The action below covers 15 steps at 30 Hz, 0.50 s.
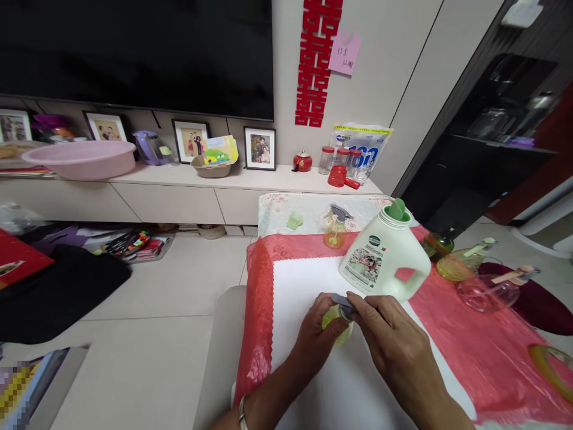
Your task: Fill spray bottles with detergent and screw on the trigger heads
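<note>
My left hand is wrapped round a small see-through yellow-green spray bottle above the white mat. The fingers of my right hand are closed on the bottle's grey spray head, which sits at its neck. Just beyond my hands stands a large pale green jug with a handle and a label. A green scoop-like piece rests in its mouth. Farther back, an orange-yellow spray bottle with a grey trigger head stands upright, with a small pale green piece to its left.
On the red cloth at the right are a dark green bottle, a yellow bottle, a pink clear bottle and a tape roll. The low cabinet holds a pink basin, picture frames and red-lidded jars.
</note>
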### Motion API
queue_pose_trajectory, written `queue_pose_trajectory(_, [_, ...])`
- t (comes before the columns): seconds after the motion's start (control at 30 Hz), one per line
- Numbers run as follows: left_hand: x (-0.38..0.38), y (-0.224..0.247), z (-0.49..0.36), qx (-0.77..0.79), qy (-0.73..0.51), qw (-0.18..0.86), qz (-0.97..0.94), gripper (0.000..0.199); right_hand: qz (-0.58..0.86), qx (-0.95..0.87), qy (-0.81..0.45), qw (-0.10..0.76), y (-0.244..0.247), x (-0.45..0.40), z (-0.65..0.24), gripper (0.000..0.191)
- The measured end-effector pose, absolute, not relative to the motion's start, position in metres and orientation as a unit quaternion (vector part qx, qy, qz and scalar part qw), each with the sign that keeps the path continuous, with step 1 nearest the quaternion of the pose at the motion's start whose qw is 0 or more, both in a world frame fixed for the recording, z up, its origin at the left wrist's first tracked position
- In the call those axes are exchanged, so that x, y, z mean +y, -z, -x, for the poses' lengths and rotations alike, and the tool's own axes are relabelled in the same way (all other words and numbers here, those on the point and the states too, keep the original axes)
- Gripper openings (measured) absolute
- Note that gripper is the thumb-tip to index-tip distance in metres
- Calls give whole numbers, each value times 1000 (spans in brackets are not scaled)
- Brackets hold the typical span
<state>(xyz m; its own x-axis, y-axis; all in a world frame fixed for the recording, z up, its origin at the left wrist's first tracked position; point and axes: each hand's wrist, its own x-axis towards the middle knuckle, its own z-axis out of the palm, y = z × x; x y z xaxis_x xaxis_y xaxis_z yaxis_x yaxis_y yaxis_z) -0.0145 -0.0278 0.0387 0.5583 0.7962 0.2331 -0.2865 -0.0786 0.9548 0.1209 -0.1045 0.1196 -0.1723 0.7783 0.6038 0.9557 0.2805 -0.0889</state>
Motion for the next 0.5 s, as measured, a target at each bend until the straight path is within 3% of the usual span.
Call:
queue_pose_trajectory(0.23, [-32, -40, 14, 251, -411, 603, -636, 26, 572, -728, 85, 367, -120, -108, -125, 41])
queue_pose_trajectory(0.33, [-31, -39, 15, 258, -409, 598, -639, 28, 576, -657, -60, 482, -103, -112, -139, 40])
queue_pose_trajectory(0.43, [-30, -39, 16, 251, -408, 593, -647, 29, 487, -496, -269, 666, -71, -107, -155, 38])
queue_pose_trajectory(0.5, [-30, -38, 16, 251, -410, 586, -652, 29, 490, -469, -308, 667, -51, -102, -160, 29])
